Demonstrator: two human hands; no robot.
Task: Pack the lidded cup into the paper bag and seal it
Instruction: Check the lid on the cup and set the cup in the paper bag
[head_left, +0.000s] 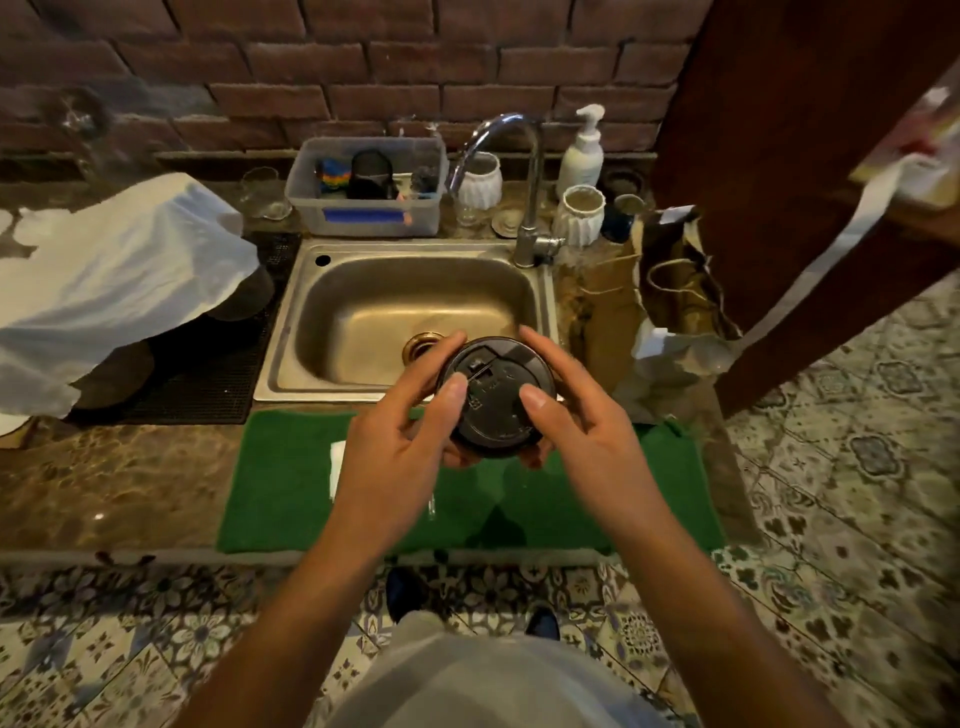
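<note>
Both hands, one lidded cup, held over table's front edge.

Left hand (402, 441) and right hand (582, 415) clasp the cup (496, 397) from either side, thumbs resting on its round black lid; cup hovers above green mat (280, 493), just before the steel sink (415, 312). Brown paper bag (670, 291) stands right of sink, mouth open.

No text, brand or number is showing clearly enough to be read. The black lid (496, 395) is carrying some small raised marks near its middle, but they are too blurred to make out. The plastic tub (366, 184) behind the sink is wearing a blue strip on its front, and no letters are showing on it. The white pump bottle (583, 153) is showing no readable label.
</note>
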